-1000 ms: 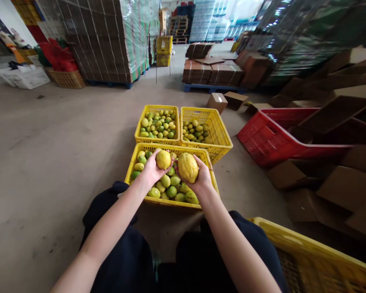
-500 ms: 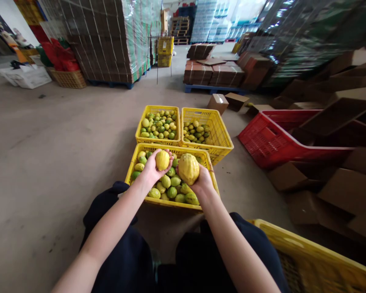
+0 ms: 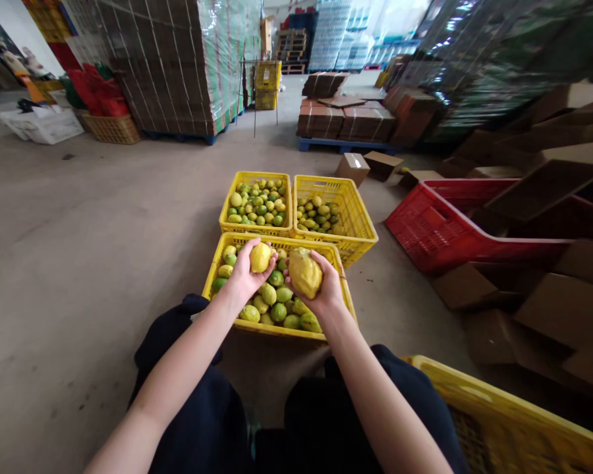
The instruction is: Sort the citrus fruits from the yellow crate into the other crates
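Left hand (image 3: 246, 273): closed around small yellow lemon (image 3: 260, 257), now tipped slightly further over near crate (image 3: 271, 330); right hand (image 3: 323, 289): gripping large knobbly lemon (image 3: 305, 272), turned a little since a second ago; both above fruit pile (image 3: 277, 299); apparent inspection, neither lemon released.

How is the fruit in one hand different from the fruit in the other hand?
The fruit in the left hand is smaller than the fruit in the right hand. The left one looks round and fairly smooth; the right one is longer and bumpy. The left hand cups its fruit from the side; the right hand holds its fruit from below. Both are yellow and held over the near yellow crate.
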Demonstrator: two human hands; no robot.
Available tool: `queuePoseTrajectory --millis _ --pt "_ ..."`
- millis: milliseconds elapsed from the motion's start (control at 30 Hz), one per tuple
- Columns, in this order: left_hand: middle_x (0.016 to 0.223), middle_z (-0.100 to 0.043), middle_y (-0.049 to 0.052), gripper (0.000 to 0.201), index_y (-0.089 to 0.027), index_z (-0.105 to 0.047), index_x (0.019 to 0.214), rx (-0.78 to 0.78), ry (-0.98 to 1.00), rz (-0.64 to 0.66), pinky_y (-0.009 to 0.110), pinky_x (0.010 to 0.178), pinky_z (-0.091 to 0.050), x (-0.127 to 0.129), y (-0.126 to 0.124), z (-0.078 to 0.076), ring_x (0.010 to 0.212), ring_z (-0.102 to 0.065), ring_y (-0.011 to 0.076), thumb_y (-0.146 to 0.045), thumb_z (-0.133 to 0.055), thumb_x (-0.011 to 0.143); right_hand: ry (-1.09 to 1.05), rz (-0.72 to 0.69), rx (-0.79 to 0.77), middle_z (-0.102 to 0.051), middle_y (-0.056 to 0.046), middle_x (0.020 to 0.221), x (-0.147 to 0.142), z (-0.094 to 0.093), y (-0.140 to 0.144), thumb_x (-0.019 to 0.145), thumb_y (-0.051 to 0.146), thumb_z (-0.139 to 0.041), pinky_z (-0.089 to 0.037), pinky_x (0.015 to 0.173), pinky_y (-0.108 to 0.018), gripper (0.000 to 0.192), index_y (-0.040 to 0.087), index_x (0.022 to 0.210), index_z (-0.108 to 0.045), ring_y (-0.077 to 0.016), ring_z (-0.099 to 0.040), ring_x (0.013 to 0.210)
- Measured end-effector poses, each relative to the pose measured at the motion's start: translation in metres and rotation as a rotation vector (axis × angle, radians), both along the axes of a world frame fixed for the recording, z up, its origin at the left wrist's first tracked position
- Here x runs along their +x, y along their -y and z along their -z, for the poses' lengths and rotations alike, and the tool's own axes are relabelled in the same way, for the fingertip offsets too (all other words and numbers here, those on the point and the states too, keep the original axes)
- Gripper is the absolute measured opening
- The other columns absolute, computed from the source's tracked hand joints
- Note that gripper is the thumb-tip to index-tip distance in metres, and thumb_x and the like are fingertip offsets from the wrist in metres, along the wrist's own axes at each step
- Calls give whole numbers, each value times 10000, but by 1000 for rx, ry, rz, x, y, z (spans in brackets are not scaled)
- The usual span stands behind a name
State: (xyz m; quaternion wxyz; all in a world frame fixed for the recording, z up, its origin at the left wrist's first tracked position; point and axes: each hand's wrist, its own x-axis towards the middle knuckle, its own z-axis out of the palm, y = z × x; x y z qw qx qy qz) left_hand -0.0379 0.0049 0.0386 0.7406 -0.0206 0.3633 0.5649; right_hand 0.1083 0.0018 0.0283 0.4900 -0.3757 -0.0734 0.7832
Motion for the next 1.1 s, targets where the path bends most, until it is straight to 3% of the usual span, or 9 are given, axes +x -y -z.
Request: queuePoseTrajectory --millis 167,367,1100 --pt "728 -649 32 126 -157 -631 900 -5 -43 -31 196 527 -565 -1 -1 3 626 -682 139 -261 -563 887 -10 -11 -46 -706 -79 641 1 0 -1 875 273 -458 -576 476 -342 212 150 865 -630 -220 -672 541" --pt "792 -680 51 133 -142 -633 955 92 47 -23 227 603 -588 -2 -1 5 684 -692 143 -203 -548 872 -18 -14 -33 -701 -83 627 3 -2 -1 875 267 -441 -563 457 -336 233 141 854 -636 -213 -654 494" --pt "752 -636 30 134 -148 -611 878 58 159 14 184 547 -563 -3 -3 10 644 -656 117 -244 -518 899 20 -21 11 -670 -75 580 4 5 -3 868 339 -454 -485 363 -279 272 144 833 -641 -197 -618 448"
